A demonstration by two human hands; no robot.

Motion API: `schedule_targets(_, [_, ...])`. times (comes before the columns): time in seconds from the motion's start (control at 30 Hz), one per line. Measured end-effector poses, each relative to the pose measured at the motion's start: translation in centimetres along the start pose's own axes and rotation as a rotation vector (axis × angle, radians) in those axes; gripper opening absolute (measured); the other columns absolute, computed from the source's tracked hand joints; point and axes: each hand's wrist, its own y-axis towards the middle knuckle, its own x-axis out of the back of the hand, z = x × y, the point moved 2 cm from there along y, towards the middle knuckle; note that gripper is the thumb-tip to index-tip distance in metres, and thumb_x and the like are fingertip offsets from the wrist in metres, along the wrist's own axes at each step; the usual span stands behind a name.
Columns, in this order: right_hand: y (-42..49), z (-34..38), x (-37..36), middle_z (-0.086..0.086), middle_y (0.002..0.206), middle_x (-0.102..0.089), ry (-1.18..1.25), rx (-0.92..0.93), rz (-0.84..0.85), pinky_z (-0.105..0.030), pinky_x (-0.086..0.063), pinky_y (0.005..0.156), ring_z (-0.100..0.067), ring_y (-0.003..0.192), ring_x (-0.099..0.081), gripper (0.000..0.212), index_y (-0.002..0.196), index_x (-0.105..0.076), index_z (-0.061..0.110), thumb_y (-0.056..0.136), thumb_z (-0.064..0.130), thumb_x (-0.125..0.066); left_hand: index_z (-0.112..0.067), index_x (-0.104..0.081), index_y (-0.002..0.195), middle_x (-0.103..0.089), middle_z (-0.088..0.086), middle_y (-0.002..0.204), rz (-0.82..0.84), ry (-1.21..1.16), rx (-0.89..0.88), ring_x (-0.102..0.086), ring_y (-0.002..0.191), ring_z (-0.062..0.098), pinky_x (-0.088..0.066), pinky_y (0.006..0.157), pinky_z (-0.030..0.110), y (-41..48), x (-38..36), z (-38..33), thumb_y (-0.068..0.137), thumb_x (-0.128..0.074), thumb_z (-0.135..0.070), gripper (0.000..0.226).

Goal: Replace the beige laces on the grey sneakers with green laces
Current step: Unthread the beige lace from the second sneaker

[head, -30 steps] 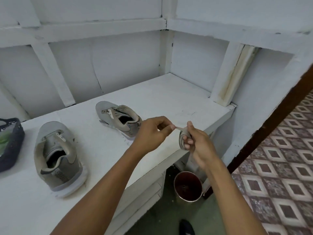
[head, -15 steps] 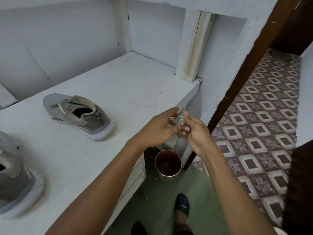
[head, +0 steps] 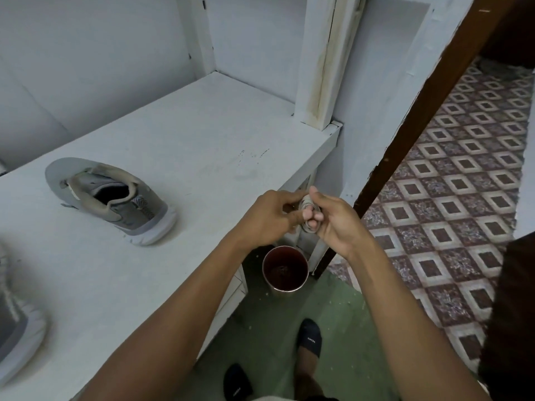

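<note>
A coiled beige lace (head: pixel 307 204) is wound around the fingers of my right hand (head: pixel 333 218), which grips it just off the shelf's front edge. My left hand (head: pixel 270 215) is against the coil, its fingertips pinching the lace at the top. One grey sneaker (head: pixel 111 198) without laces lies on the white shelf (head: pixel 202 146) at the left, heel toward me. The second grey sneaker (head: pixel 17 322) is cut off by the left frame edge. No green laces are in view.
A metal cup (head: pixel 285 269) with a dark inside stands on the green floor below my hands. My feet in dark slippers (head: pixel 309 340) are beneath. A white post (head: pixel 324 62) rises at the shelf's right end, a brown door frame (head: pixel 428 105) beyond it.
My view has swung right and down; the dark basket at the left has left the frame. My left hand has closed in on the coil, and the stretched lace end is wound in.
</note>
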Motion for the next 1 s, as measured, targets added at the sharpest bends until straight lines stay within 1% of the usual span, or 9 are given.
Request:
schedule_targets(0.1, [1.1,0.7,0.9,-0.001,0.049,-0.050,-0.018,-0.034,0.073,-0.017,-0.045,0.048,-0.009,0.044,-0.050,0.044,0.066,-0.070,0.010,0.100,0.026,-0.048,-0.015,-0.064,0.131,-0.074,0.006,0.107,0.023,-0.062,0.017,-0.069,0.096,0.021,-0.056,0.081,0.024,0.9,-0.1,0.2,0.095,-0.065,-0.017,0.036])
schedule_targets(0.23, [2.9,1.2,2.3,-0.003,0.053,-0.057,-0.074,-0.053,0.105,-0.021,-0.052,0.060,-0.011,0.053,-0.053,0.034,0.085,-0.067,0.000,0.101,0.023,-0.047,-0.017,-0.072,0.120,-0.076,0.002,0.095,-0.024,0.022,0.045,-0.067,0.076,0.007,-0.051,0.068,0.017,2.6,-0.4,1.0,0.095,-0.065,-0.021,0.025])
schedule_targets(0.33, [4.3,1.7,3.6,-0.002,0.057,-0.057,-0.199,-0.051,0.115,-0.037,-0.050,0.092,-0.016,0.069,-0.058,0.034,0.099,-0.065,-0.004,0.098,0.026,-0.050,-0.011,-0.074,0.105,-0.072,0.002,0.082,-0.046,0.026,0.107,-0.061,0.066,0.003,-0.052,0.068,0.029,4.0,-0.3,1.5,0.093,-0.068,-0.025,0.019])
schedule_targets(0.4, [5.0,2.0,4.3,-0.002,0.058,-0.054,-0.209,-0.061,0.136,-0.042,-0.045,0.098,-0.016,0.073,-0.060,0.038,0.103,-0.065,-0.005,0.095,0.030,-0.051,-0.009,-0.073,0.100,-0.070,0.007,0.082,-0.042,0.019,0.128,-0.062,0.068,0.013,-0.054,0.070,0.039,4.7,-0.5,1.6,0.093,-0.068,-0.027,0.020])
schedule_targets(0.5, [6.2,2.2,5.1,-0.004,0.062,-0.054,-0.169,-0.079,0.157,-0.036,-0.049,0.092,-0.015,0.073,-0.061,0.038,0.104,-0.066,-0.004,0.096,0.030,-0.050,-0.008,-0.071,0.099,-0.070,0.016,0.088,-0.068,-0.020,0.149,-0.062,0.073,0.020,-0.055,0.072,0.042,5.6,-0.9,1.8,0.094,-0.067,-0.028,0.021])
schedule_targets(0.63, [7.7,1.8,6.3,-0.005,0.078,-0.066,-0.275,-0.086,0.116,-0.035,-0.048,0.081,-0.017,0.080,-0.061,0.026,0.103,-0.063,0.004,0.101,0.026,-0.049,-0.010,-0.069,0.098,-0.070,0.015,0.094,-0.089,-0.104,0.241,-0.064,0.077,0.014,-0.054,0.068,0.028,6.8,-1.4,2.5,0.093,-0.068,-0.026,0.016])
schedule_targets(0.8, [8.7,0.7,8.5,-0.008,0.097,-0.069,-0.357,-0.105,0.128,-0.036,-0.052,0.084,-0.019,0.092,-0.065,0.017,0.105,-0.064,0.011,0.092,0.023,-0.062,-0.010,-0.067,0.096,-0.070,0.011,0.090,-0.135,-0.027,0.379,-0.070,0.083,0.028,-0.060,0.073,0.042,8.0,-1.6,3.8,0.093,-0.068,-0.023,0.014])
schedule_targets(0.9, [9.1,0.0,9.0,-0.008,0.098,-0.071,-0.500,-0.120,0.142,-0.030,-0.057,0.082,-0.015,0.088,-0.070,0.017,0.108,-0.066,0.010,0.090,0.011,-0.067,-0.007,-0.065,0.097,-0.067,0.010,0.086,-0.088,0.219,0.396,-0.067,0.078,0.029,-0.056,0.069,0.041,8.9,-2.1,3.9,0.094,-0.063,-0.024,0.016])
schedule_targets(1.0, [10.1,-0.4,9.5,-0.009,0.092,-0.070,-0.636,-0.132,0.134,-0.028,-0.059,0.079,-0.012,0.080,-0.071,0.013,0.103,-0.066,0.008,0.090,0.008,-0.068,-0.010,-0.058,0.095,-0.060,0.008,0.089,0.014,0.573,0.392,-0.059,0.081,0.026,-0.039,0.060,0.031,9.7,-3.1,3.8,0.096,-0.057,-0.024,0.014])
